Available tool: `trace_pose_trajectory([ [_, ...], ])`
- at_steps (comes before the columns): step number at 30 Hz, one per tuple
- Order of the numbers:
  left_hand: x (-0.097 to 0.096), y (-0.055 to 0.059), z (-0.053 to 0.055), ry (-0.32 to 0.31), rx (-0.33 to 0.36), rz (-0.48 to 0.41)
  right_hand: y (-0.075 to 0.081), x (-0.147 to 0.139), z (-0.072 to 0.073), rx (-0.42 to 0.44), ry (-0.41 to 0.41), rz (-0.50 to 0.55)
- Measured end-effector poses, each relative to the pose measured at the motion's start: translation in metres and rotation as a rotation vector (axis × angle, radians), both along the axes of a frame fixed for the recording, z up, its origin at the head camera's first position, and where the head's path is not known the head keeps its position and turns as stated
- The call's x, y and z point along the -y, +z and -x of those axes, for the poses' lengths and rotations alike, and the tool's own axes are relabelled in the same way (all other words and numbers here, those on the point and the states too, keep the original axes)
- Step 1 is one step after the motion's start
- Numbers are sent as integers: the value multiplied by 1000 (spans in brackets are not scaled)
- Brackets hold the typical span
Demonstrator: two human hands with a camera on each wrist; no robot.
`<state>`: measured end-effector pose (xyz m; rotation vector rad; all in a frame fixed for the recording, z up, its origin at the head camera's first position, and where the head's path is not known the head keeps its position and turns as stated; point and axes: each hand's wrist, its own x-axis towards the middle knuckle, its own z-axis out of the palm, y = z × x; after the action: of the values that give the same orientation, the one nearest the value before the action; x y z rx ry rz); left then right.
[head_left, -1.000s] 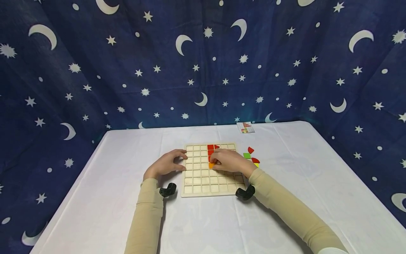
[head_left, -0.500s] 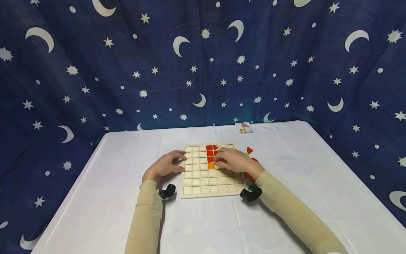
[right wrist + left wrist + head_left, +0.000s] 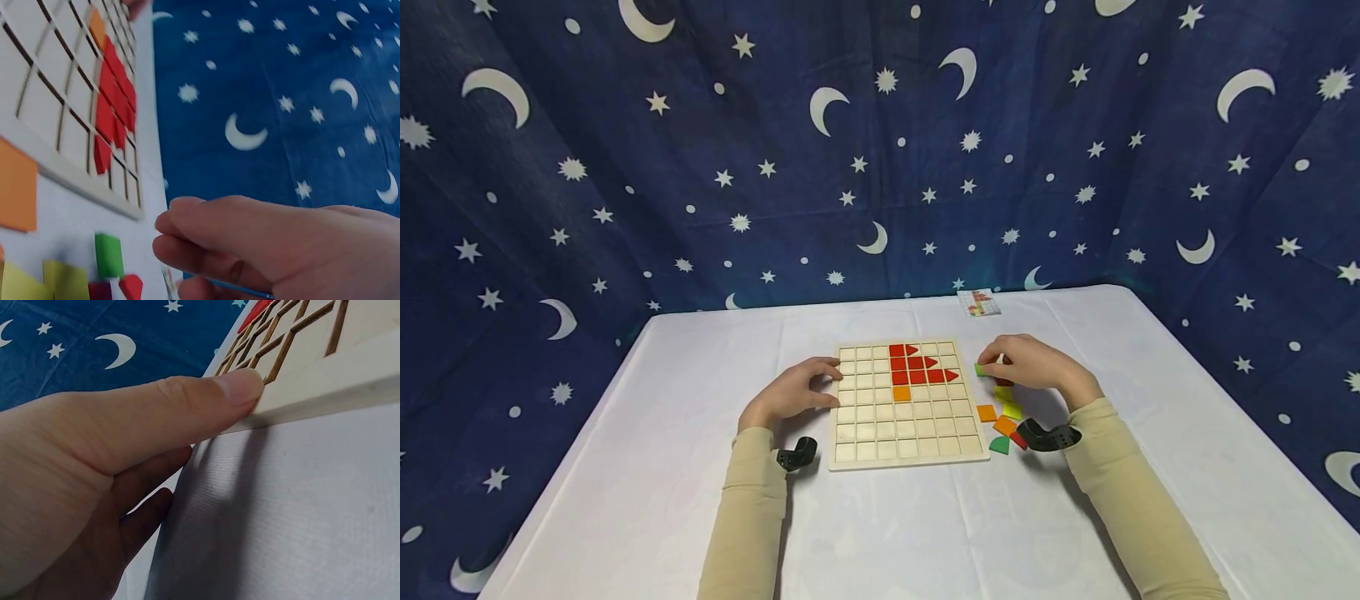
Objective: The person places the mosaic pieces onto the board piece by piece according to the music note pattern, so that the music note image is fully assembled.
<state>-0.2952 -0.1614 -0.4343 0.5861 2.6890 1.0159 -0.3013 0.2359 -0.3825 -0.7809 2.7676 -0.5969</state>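
A pale wooden grid board (image 3: 865, 432) lies on the table. Red tiles (image 3: 898, 364) fill stepped rows in its upper part, each row ending in a red triangle. One orange square tile (image 3: 901, 393) sits below them. At the board's left edge rests my left hand (image 3: 790, 389), the thumb (image 3: 240, 390) touching its rim. My right hand (image 3: 1033, 363) is over the loose tiles right of the board, its fingers bent and thumb close to them. Nothing shows in its grasp. A green square tile (image 3: 109, 255) lies just below its fingertips, apart from them in the right wrist view.
Loose tiles lie right of the board: yellow tiles (image 3: 1011, 411), orange squares (image 3: 987, 413), a green quarter-round (image 3: 999, 446) and red pieces, some partly hidden by my right hand. A small printed pattern card (image 3: 978, 302) lies at the table's back edge.
My right hand has left the board and moved right to the loose tiles. The stepped red rows it covered now show in full. My left hand stays at the board's edge.
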Motion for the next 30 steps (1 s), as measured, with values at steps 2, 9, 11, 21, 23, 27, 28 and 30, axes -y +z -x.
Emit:
trace_pose_trajectory([
  [2,-1,0,-1,0,0,-3,-1,-5,0,14,-20,-6],
  [9,-1,2,-2,3,1,-15,-7,-10,5,11,-76,1],
  [11,-1,2,-2,4,1,-15,-10,-9,7,10,-91,-3],
  [21,-1,3,-1,0,2,-19,-30,-3,11,-39,-94,-45],
  [23,-1,3,-1,-1,2,-18,-31,-2,12,-23,-104,-48],
  [27,-1,2,-1,-1,2,-17,-33,-1,12,8,-100,-39],
  [28,-1,1,-2,-1,2,-18,-33,-1,13,13,-95,-37],
  [30,-1,1,-2,-4,-3,-18,-33,-2,13,17,-84,-35],
])
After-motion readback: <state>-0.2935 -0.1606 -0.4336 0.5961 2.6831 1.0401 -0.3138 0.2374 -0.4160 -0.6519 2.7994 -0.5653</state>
